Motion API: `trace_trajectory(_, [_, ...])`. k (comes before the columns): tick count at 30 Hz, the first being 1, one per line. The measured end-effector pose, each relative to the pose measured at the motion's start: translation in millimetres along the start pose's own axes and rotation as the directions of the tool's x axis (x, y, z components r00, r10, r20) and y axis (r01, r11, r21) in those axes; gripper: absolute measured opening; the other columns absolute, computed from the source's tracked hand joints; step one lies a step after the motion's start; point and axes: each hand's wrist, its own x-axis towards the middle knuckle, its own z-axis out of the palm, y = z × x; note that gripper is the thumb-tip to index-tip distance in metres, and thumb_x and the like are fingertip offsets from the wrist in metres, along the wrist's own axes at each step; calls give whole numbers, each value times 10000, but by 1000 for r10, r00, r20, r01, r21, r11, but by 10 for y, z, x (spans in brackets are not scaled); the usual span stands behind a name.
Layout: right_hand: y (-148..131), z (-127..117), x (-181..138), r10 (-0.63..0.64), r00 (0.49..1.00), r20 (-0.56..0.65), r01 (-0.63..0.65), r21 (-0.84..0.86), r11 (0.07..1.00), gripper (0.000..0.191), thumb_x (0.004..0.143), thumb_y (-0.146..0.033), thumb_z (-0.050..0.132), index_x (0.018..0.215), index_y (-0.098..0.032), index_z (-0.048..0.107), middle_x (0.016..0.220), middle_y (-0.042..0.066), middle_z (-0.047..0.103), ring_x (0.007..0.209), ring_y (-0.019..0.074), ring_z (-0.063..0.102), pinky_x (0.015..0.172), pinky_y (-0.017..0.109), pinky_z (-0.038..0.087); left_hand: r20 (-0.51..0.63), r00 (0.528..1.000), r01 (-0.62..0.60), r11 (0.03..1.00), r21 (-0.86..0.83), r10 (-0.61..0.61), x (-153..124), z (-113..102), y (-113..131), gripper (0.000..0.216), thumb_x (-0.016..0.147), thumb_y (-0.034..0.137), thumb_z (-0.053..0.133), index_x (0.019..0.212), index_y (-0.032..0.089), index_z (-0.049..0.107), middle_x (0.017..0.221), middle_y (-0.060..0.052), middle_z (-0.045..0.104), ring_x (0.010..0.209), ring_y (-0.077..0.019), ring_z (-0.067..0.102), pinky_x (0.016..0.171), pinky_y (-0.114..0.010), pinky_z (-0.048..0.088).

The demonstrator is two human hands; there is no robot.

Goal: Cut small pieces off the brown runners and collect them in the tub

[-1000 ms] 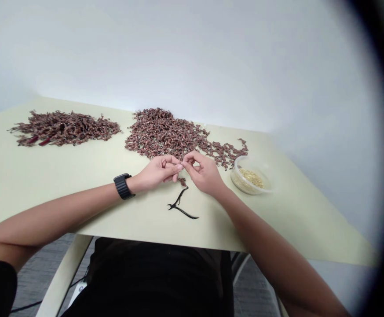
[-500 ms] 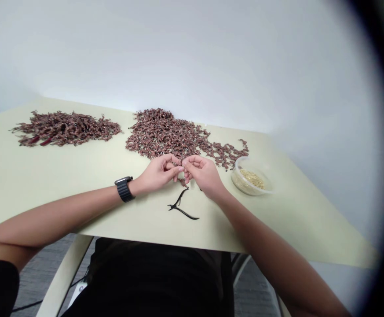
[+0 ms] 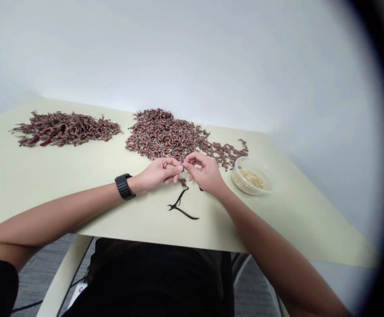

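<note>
My left hand (image 3: 160,174) and my right hand (image 3: 205,172) meet fingertip to fingertip, just in front of a heap of small reddish-brown knotted pieces (image 3: 165,134). Both hands are closed in a pinch. Whatever lies between the fingertips is too small and too covered to name. Below the fingers a small brown piece (image 3: 183,182) rests on the table. Black nippers (image 3: 175,206) lie near it with their handles spread, pointing right. A small dark item shows partly beneath my right hand.
On the left lies a second heap of brown pieces (image 3: 66,127), with dark red bits in it. A clear plastic tub (image 3: 239,185) holding small yellowish bits (image 3: 253,178) stands right of my right hand. The pale table (image 3: 139,224) meets a white wall behind.
My left wrist has turned slightly, showing more of the watch band. The fingers of my right hand have shifted a little. The nippers, heaps and tub have stayed put.
</note>
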Motion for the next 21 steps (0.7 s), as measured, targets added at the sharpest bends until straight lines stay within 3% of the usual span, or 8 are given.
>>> trace_trajectory(3, [-21, -18, -23, -69, 997, 18, 71, -133, 989, 163, 929, -375, 642, 900, -216, 664, 840, 35, 622, 683, 145, 585, 540, 255, 502, 21, 1000, 18, 999, -40, -18, 4, 6, -7, 350, 927, 475, 674, 928, 129, 622, 679, -6, 634, 483, -47, 375, 482, -202, 238])
trace_trajectory(6, [-13, -12, -32, -47, 999, 8, 48, -152, 987, 177, 928, -383, 643, 885, -212, 651, 823, 34, 640, 630, 138, 592, 533, 262, 489, 29, 1000, 9, 1000, -6, -8, 1, 11, 1, 346, 937, 470, 665, 966, 128, 625, 666, -4, 634, 482, -50, 378, 477, -202, 227])
trace_trajectory(11, [19, 19, -20, 77, 997, -9, -77, -6, 997, 266, 872, -465, 707, 869, -203, 658, 707, 24, 635, 568, 150, 600, 539, 296, 539, 5, 1000, -9, 999, 41, 9, 9, 2, -13, 374, 938, 490, 658, 1007, 123, 628, 676, -13, 645, 490, -60, 418, 479, -205, 251])
trace_trajectory(17, [-2, 11, -6, 112, 994, 19, -113, 60, 992, 264, 837, -441, 744, 882, -189, 677, 749, 43, 669, 630, 163, 649, 573, 306, 595, -28, 1000, 0, 1000, 26, 1, 11, 4, -33, 372, 925, 493, 670, 988, 129, 624, 678, -14, 643, 490, -64, 437, 486, -206, 293])
trace_trajectory(21, [-3, 23, 13, 267, 962, 62, -274, 175, 946, 281, 807, -432, 772, 819, -172, 666, 695, 39, 668, 544, 138, 625, 536, 291, 581, -55, 998, -32, 984, 177, 43, -6, 19, -31, 371, 940, 500, 640, 1002, 135, 612, 661, -12, 653, 482, -71, 445, 484, -200, 301])
